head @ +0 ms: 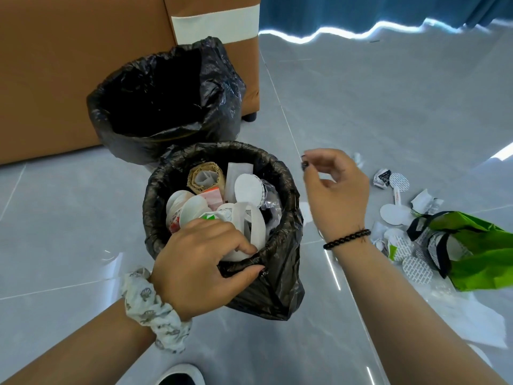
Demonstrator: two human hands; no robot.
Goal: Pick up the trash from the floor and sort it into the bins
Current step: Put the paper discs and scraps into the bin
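Over the near bin [286, 179] our left hand [200, 262] pinches the bag rim, while our right hand [337, 190] hangs loosely curled and holds nothing. Trash [397, 215] lies on the floor [361, 107] beside it. We think the full bin may overflow.

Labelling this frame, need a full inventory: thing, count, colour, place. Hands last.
near bin: 1, black liner, centre, full of white lids and cardboard
far bin: 1, black liner, behind it, by the brown sofa
floor trash: many pieces, mostly white, right
green bag: 1, black handles, far right, on the floor
curtain: 1, blue, top right
shoe: 1, white, bottom edge
left hand: pinches near bin's liner rim; white scrunchie
right hand: fingers loosely curled, right of near bin; black bracelet
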